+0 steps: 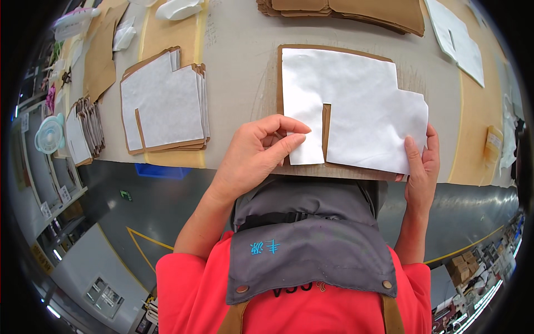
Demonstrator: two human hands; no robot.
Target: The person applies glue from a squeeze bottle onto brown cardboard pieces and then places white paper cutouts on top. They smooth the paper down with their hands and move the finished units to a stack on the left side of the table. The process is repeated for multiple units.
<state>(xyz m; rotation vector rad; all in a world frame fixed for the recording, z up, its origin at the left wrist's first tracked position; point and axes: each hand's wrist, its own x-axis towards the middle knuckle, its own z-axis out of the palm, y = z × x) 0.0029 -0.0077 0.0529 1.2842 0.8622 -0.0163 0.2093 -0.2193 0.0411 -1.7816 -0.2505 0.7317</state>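
Your left hand [258, 153] pinches the near-left edge of the white sheet [356, 106], thumb and forefinger closed on it. Your right hand [421, 164] clamps the sheet's near-right corner against the brown backing piece [334, 51]. The sheet lies between both hands, extending away from them.

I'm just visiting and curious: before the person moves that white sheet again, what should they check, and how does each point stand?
1. Left hand pinching the white sheet near its slot: ok.
2. Right hand on the sheet's right corner: ok.
3. Sheet flat on the brown board: ok.
4. Sheet lined up with the board all round: not ok, the right side overhangs.
5. Finished stack apart from the sheet: ok.
6. Anything stuck beneath the sheet: cannot tell.
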